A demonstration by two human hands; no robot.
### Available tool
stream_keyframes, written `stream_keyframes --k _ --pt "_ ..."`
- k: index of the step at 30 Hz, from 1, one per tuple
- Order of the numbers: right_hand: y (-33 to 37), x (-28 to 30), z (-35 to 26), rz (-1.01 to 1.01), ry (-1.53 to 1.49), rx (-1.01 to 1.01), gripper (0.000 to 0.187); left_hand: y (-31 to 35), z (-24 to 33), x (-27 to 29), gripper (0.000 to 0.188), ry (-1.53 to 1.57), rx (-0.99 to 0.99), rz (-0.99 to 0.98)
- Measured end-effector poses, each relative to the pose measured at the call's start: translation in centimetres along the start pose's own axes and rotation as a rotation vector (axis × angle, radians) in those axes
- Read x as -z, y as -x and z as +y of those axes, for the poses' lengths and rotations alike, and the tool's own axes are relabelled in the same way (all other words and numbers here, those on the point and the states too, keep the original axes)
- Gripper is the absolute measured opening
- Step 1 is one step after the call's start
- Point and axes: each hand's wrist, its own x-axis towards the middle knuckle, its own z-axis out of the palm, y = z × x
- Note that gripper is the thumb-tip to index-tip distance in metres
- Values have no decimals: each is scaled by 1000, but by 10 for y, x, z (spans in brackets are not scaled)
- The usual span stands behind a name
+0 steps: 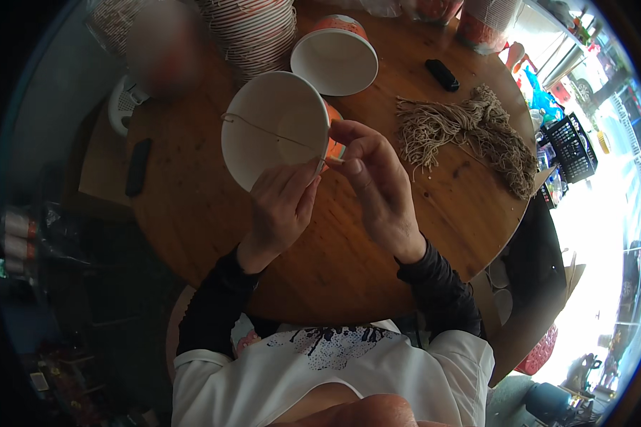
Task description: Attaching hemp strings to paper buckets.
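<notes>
One paper tub (253,156) tilted over the table (349,249), its rim pinched in the left hand (281,206). The right hand (381,188) curled at that rim, exact grip unclear. A string (263,129) crossed the white interior. Beyond sat a second tub (335,62), beside stacked tubs (253,32).

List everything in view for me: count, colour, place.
Held bucket: 1, white-orange, just left of centre
String: 1, tan, across held bucket's mouth
Second bucket: 1, white-orange, beyond it
Bucket stacks: at least 3, pale-orange, far side
String bundle: 1, tan, table's right
Small objects: 2, black, table's left edge, far right
Table: 1, brown, centre
Crate: 1, black, right of table
Background clutter: uncountable, mixed colours, edges
Left hand: 1, bare, bucket's near side
Right hand: 1, bare, bucket's right side
Sleeves: 2, black, forearms
Shirt: 1, white with dark print, bottom
</notes>
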Motion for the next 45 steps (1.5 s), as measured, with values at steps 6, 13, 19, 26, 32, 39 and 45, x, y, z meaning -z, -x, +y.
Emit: stream_keyframes --k 6,13,19,26,32,39,45 --pt "4 -4 6 -214 474 407 26 2 -13 7 25 66 27 -13" --pt "5 -6 22 -354 764 641 29 -1 -24 23 28 227 50 -105" --pt "18 -9 22 -232 500 513 15 2 -33 28 15 272 114 -76" --pt "-2 11 26 369 813 455 9 4 -27 39 13 428 308 -69" --pt "-8 29 13 674 4 228 12 -4 -17 59 28 361 125 -61" --pt "9 -16 7 94 798 360 15 -1 -15 54 34 382 160 -46" --pt "17 -29 6 104 461 120 11 2 -13 55 37 357 174 -62"
